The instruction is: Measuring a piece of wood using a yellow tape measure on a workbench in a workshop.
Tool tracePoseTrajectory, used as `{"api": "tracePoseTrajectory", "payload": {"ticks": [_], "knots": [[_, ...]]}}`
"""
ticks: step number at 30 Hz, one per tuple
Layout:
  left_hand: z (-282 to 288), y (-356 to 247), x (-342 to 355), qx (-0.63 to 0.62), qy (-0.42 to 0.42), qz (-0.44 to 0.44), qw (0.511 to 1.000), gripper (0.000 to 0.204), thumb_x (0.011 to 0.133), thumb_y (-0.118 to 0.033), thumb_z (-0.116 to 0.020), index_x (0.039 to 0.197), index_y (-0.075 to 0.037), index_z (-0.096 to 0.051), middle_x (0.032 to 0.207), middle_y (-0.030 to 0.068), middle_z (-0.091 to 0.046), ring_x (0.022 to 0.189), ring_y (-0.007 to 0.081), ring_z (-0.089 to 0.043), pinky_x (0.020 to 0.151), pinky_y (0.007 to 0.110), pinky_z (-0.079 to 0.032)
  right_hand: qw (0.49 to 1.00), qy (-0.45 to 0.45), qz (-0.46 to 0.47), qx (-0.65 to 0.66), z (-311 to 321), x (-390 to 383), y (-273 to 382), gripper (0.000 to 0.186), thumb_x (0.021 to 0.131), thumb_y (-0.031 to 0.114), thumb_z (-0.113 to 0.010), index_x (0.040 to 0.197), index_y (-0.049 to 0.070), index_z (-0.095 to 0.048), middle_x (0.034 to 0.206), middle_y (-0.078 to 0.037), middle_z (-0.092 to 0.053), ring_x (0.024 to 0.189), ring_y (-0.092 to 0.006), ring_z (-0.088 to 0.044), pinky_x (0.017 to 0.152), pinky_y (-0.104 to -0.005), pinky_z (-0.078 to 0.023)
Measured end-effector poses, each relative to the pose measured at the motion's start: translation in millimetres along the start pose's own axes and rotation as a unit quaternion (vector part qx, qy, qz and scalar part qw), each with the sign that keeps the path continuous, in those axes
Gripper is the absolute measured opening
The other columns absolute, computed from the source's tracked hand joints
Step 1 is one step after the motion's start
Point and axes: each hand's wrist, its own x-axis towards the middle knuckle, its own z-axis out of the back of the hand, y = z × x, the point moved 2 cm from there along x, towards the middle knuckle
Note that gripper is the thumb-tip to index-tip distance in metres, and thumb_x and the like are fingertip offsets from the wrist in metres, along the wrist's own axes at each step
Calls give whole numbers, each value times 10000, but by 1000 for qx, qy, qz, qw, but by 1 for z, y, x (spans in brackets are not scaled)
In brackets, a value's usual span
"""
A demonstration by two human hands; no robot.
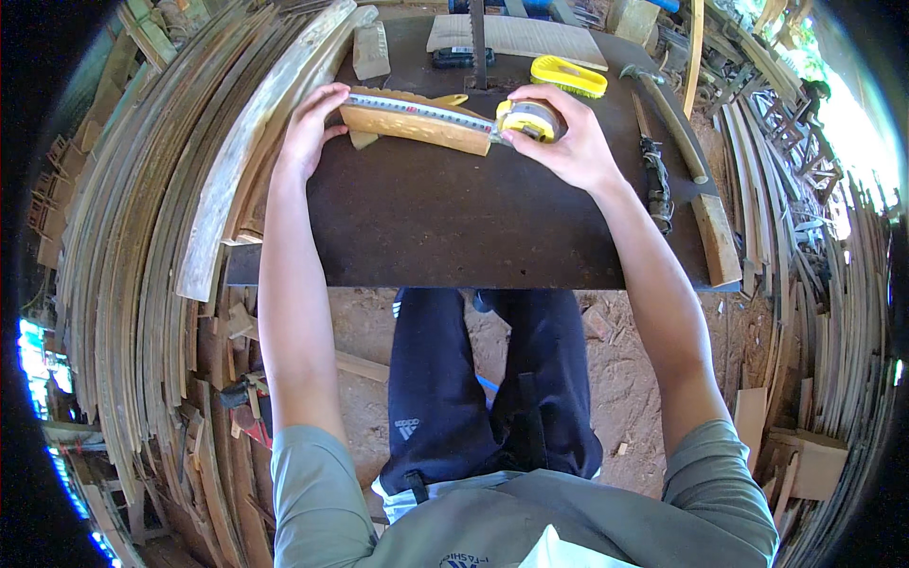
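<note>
A small light-brown wooden board [417,133] lies on the dark work table [454,227], with the extended blade of a tape measure [412,106] along it. My left hand [311,133] grips the board's left end, fingers over the tape's end. My right hand [563,137] holds the yellow tape measure case [519,117] at the board's right end. A piece of wood with a pointed tip shows behind the board, mostly hidden.
A saw blade [479,52] stands upright at the back, beside a pale board [568,43] and a yellow brush [568,71]. A hammer [677,133], a taped-handle tool [655,185] and a block [715,239] line the right edge. Long planks [151,189] crowd the left.
</note>
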Motion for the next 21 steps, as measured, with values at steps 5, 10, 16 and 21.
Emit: {"api": "tracePoseTrajectory", "payload": {"ticks": [5, 10, 16, 21], "knots": [[-8, 1, -1, 4, -8, 9, 1000, 320, 1010, -371, -671, 1237, -145, -676, 1301, 15, -625, 1256, 161, -537, 965, 354, -464, 999, 5, -29, 25, 1, -2, -6, 445, 840, 187, -869, 1216, 71, -661, 1137, -81, -726, 1054, -170, -701, 969, -317, -551], [-9, 6, -2, 4, -7, -4, 1000, 323, 1020, -389, -647, 1241, -156, -677, 1298, -3, -629, 1228, 143, -541, 966, 346, -439, 997, 15, -74, 21, 1, -2, -8, 450, 856, 231, -871, 1222, 72, -664, 1119, -73, -735, 1042, -160, -694, 957, -317, -546], [-10, 7, -1, 9, -19, -8, 1000, 305, 1021, -383, -640, 1228, -162, -680, 1288, -12, -632, 1228, 131, -535, 951, 341, -426, 997, 10, -70, 37, 0, -3, -13, 457, 874, 211, -859, 1267, 71, -673, 1143, -67, -737, 1054, -150, -687, 967, -315, -541], [-9, 7, 0, 14, -25, -12, 1000, 314, 1021, -376, -640, 1247, -162, -686, 1290, -10, -636, 1209, 137, -542, 947, 338, -438, 995, 34, -61, 65, -5, -2, -9, 526, 868, 184, -862, 1353, 103, -675, 1167, -60, -740, 1061, -140, -684, 980, -313, -545]]}}
